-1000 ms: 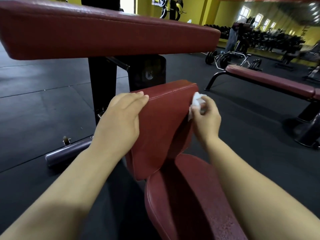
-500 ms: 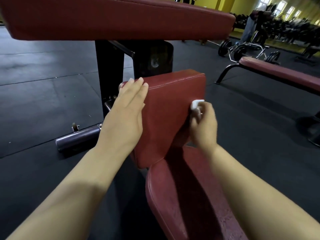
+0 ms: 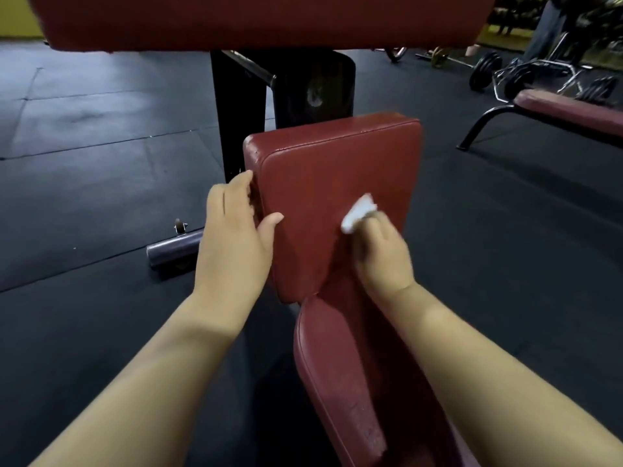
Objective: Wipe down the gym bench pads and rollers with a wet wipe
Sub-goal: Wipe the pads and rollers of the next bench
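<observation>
Two hands at work on one upright red back pad point(image 3: 337, 183) of the gym bench. Left hand point(image 3: 232, 237) laid against the left edge of the pad, fingers spread along the side wall and thumb across the front face; grip apart, bracing only, clamped on nothing. Right hand point(image 3: 384, 254) closed in a pinch on a bunched white wet wipe point(image 3: 359, 212), pressed against the lower right of the front face. Below, the red seat pad point(image 3: 340, 382), its surface cracked and flaking in places. Above, a wide red arm pad point(image 3: 256, 18) on a black steel post point(image 3: 239, 109). On the black rubber floor point(image 3: 84, 183), a metal peg point(image 3: 175, 251) beside the post. Further off at right, a flat bench point(image 3: 569, 112) and a barbell with plates point(image 3: 485, 74). Handling, as judgement: wipe light, limp and damp, likely to fold or slip from a loose pinch, best kept wadded under the fingertips with flat pressure. Padding soft under a stiff vinyl skin, likely smooth when wet, worn at the upper left corner; best braced at the side edge. Rollers not in view; most surfaces likely yet to do.
</observation>
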`<state>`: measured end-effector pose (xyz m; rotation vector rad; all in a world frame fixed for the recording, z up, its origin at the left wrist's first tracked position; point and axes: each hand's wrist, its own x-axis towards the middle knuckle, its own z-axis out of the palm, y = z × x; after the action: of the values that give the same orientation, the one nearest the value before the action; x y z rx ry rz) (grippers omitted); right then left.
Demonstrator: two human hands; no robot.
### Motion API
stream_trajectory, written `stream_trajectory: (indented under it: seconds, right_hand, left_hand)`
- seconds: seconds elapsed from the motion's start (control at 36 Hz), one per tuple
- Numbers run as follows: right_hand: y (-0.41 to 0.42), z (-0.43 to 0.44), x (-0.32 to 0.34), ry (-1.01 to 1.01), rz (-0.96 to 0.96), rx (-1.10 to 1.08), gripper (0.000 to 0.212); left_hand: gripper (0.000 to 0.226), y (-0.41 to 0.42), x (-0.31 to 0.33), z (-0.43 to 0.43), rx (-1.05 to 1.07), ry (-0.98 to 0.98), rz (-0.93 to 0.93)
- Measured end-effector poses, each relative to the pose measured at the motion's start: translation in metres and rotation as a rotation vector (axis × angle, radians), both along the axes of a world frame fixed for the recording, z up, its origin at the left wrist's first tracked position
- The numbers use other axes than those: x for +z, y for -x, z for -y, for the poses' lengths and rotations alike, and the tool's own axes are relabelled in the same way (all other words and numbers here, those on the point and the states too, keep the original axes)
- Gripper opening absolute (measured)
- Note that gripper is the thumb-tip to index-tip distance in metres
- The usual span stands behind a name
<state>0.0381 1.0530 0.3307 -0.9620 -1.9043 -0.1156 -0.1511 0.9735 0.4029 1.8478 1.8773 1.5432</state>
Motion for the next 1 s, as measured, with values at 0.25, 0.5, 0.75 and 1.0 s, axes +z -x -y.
stream_trajectory:
  seconds: [0.25,0.5,0.75,1.0]
  right_hand:
    - [-0.005,0.01,-0.01,0.395,-0.35,-0.167,0.021]
    - [0.034,0.033,-0.025,0.017,0.37,0.255,0.023]
    - [-0.056,-0.019,-0.025,0.55,-0.272,-0.42,0.01]
    - [0.022,0.044,-0.043,0.451,-0.058,0.005,0.013]
  left_hand:
    - [0.037,-0.008,-0.003,0.001,0.112,0.048,-0.011]
    - [0.03,-0.008,-0.009,0.004,0.124,0.122,0.032]
    - [0.026,-0.011,-0.021,0.006,0.13,0.237,0.013]
    - [0.027,-0.021,-0.02,0.004,0.207,0.264,-0.047]
